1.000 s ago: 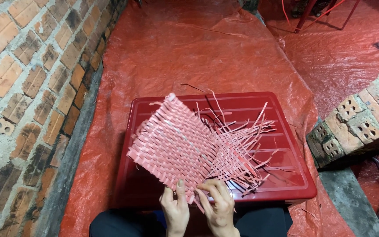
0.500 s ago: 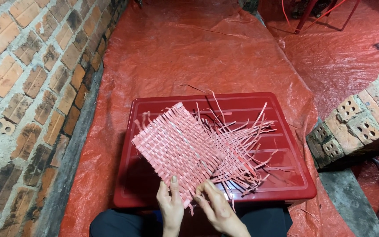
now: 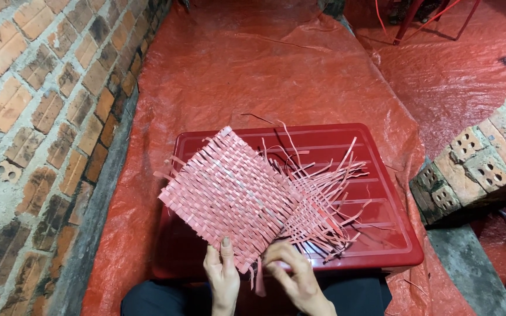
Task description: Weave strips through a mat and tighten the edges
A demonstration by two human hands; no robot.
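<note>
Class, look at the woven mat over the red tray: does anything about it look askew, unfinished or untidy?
Yes. The mat sits tilted across the tray, and its right part is unwoven: loose strips fan out unevenly. The left hand and right hand hold its near edge.

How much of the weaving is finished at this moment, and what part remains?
Done: the left part of the woven mat is tightly interlaced. In hand: the left hand and right hand grip its near edge over the red tray. Left: the loose strips on the right side fan out, only partly woven, with free ends.
</note>
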